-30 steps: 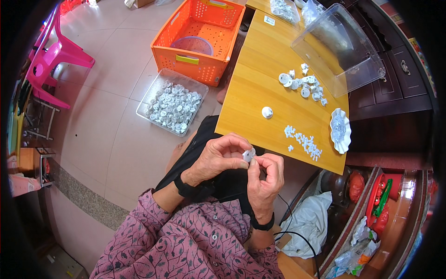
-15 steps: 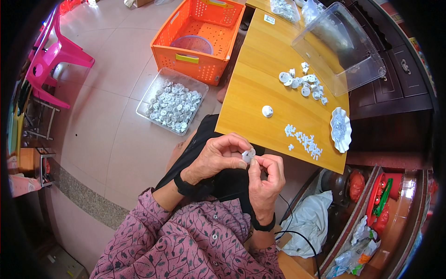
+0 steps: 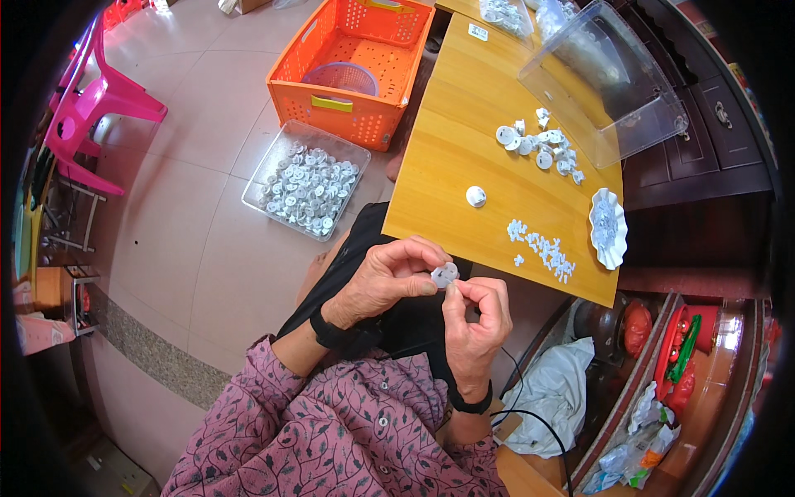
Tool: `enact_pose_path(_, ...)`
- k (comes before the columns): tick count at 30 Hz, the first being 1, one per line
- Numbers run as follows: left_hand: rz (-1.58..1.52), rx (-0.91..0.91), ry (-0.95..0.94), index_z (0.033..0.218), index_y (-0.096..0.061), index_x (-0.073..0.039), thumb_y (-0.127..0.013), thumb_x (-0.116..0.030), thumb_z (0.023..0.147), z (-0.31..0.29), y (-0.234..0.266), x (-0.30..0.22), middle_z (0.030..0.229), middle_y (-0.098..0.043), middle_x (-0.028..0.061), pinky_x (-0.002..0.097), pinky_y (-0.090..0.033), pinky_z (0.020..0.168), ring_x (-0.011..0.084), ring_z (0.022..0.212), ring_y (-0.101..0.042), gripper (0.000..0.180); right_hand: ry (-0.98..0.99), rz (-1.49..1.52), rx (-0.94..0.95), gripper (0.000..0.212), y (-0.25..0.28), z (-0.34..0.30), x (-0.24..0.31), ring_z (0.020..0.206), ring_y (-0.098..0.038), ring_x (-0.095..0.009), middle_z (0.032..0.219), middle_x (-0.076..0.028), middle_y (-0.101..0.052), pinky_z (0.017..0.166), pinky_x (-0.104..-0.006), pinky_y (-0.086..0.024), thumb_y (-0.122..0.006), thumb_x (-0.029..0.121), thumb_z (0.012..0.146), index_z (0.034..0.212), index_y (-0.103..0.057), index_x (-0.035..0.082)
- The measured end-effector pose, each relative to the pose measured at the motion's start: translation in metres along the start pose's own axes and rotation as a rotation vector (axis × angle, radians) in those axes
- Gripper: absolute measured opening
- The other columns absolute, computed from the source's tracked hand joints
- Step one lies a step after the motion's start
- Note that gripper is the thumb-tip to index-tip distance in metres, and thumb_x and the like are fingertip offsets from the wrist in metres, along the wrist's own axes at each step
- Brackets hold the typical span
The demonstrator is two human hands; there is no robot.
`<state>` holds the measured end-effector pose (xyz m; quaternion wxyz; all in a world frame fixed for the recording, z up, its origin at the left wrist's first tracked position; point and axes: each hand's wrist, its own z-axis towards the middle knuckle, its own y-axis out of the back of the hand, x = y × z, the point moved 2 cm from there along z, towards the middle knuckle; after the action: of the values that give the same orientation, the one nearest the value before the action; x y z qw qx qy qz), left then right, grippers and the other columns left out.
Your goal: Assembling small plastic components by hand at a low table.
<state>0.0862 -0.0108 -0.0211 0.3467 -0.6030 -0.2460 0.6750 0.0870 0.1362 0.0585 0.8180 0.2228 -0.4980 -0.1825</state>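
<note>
Between my two hands, over my lap, is a small round white plastic piece (image 3: 445, 275) with a dark spot on its face. My left hand (image 3: 389, 277) pinches its left edge between thumb and fingers. From the right, the thumb and forefinger of my right hand (image 3: 476, 315) close on its lower right edge. On the wooden table (image 3: 447, 108) lies one similar round piece (image 3: 475, 196). Farther back on it is a loose group of round white pieces (image 3: 543, 157). Tiny white three-armed parts (image 3: 549, 257) are scattered near the table's right front.
A clear box full of round white pieces (image 3: 306, 190) stands on the floor, beside an orange crate (image 3: 331, 120). A white wavy-edged dish (image 3: 609, 253) sits at the table's right edge, and a clear plastic bin (image 3: 617, 145) lies tipped behind it. A pink chair (image 3: 103, 95) is far left.
The round piece has turned slightly in my fingers, so its face shows more fully. Both hands stay in nearly the same place.
</note>
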Motion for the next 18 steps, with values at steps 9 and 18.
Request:
enact_pose_path(9,0.010,0.001,-0.001,0.109,-0.065,-0.002,-0.078,0.003,0.081,-0.0005,-0.0004,-0.0001,0.114,-0.063,0.0133,0.0355,-0.051,0.099,0.0225,0.110,-0.062,0.031,0.004,-0.028,-0.004,0.013,-0.0007,-0.0009,0.0031,0.064,-0.057,-0.016,0.086,-0.009,-0.059,0.059,-0.0286,-0.048,-0.072,-0.004,0.082,0.088,-0.062,0.000)
enact_pose_path(18,-0.015,-0.001,0.002,0.109,-0.065,-0.002,-0.078,0.002,0.081,-0.0008,-0.0020,-0.0014,0.114,-0.062,0.0129,0.0352,-0.051,0.098,0.0225,0.110,-0.062,0.032,0.046,-0.054,-0.017,0.016,-0.0027,-0.0018,0.0008,0.063,-0.058,-0.018,0.087,-0.010,-0.059,0.057,-0.0301,-0.049,-0.072,-0.005,0.081,0.090,-0.061,0.002)
